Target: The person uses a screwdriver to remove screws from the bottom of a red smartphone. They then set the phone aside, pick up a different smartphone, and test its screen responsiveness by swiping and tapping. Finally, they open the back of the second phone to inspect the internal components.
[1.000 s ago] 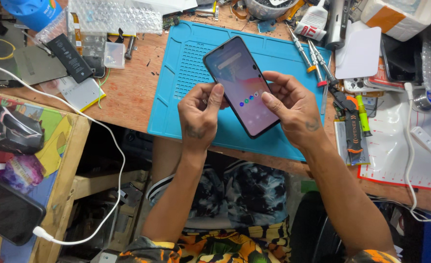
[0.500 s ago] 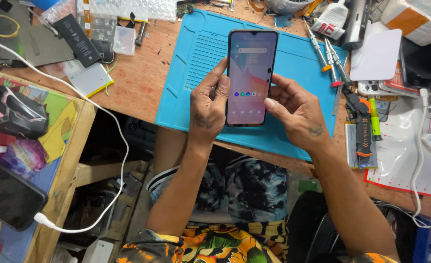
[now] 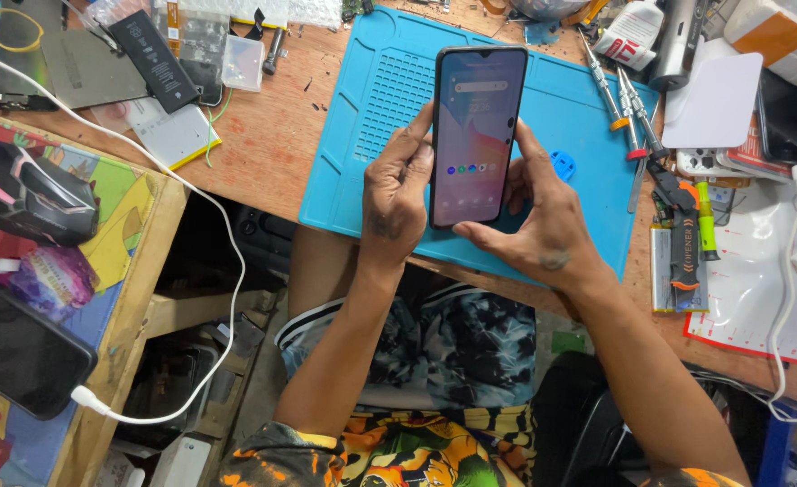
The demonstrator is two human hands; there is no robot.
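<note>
A black smartphone [image 3: 475, 131] with a lit purple-pink screen is held upright over a blue work mat [image 3: 371, 135] on a wooden bench. My left hand [image 3: 397, 194] grips its left edge. My right hand [image 3: 538, 221] cups its right edge and lower corner, with the index finger up along the side. A small blue pick [image 3: 563, 164] lies on the mat just beyond my right hand's fingers.
Screwdrivers [image 3: 610, 86] and a white card [image 3: 712, 101] lie right of the mat. A black battery [image 3: 153, 59] and a clear box [image 3: 242, 63] sit at upper left. A white cable [image 3: 227, 261] runs to a second phone [image 3: 20, 347] at lower left.
The phone has turned from tilted to upright and now sits higher over the mat. Both hands shifted with it and keep their grip.
</note>
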